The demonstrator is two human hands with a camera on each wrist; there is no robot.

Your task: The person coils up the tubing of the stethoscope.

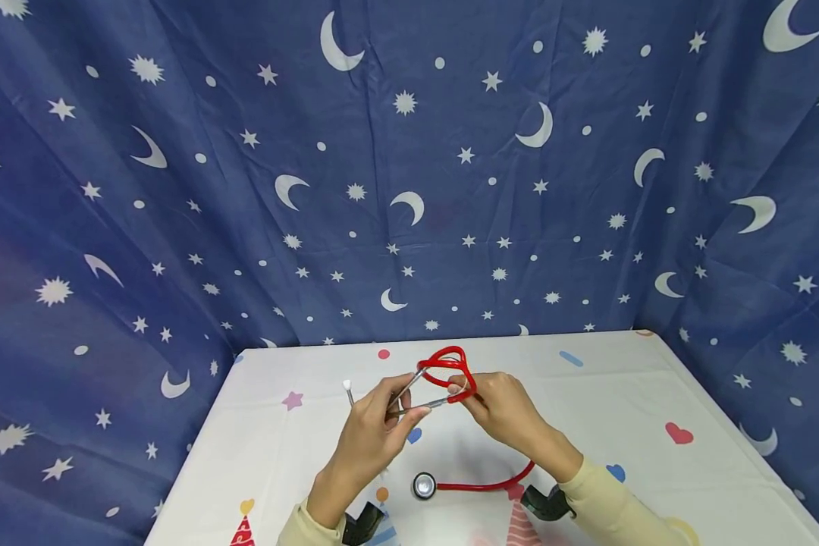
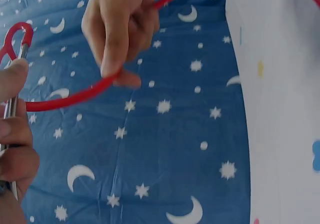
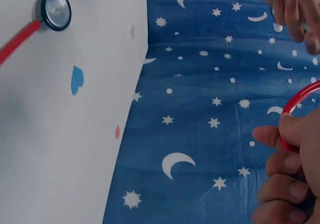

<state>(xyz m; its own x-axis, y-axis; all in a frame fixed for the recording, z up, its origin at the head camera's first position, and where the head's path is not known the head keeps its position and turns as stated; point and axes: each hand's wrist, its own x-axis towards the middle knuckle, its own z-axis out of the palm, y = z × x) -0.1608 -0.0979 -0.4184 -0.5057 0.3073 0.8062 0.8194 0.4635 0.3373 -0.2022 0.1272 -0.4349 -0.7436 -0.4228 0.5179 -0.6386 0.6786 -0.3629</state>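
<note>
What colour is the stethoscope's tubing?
The tubing is red; it shows best in the head view.

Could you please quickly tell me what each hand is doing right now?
Left hand: holding the stethoscope's metal tubes.
Right hand: pinching the red tubing.

Fingers [image 1: 390, 388] gripping stethoscope [image 1: 444, 365] (red-tubed), white table [image 1: 600, 409], starry curtain [image 1: 450, 189]

a blue moon-and-star curtain [image 1: 450, 296] hangs behind a white patterned tablecloth [image 1: 614, 409].
</note>
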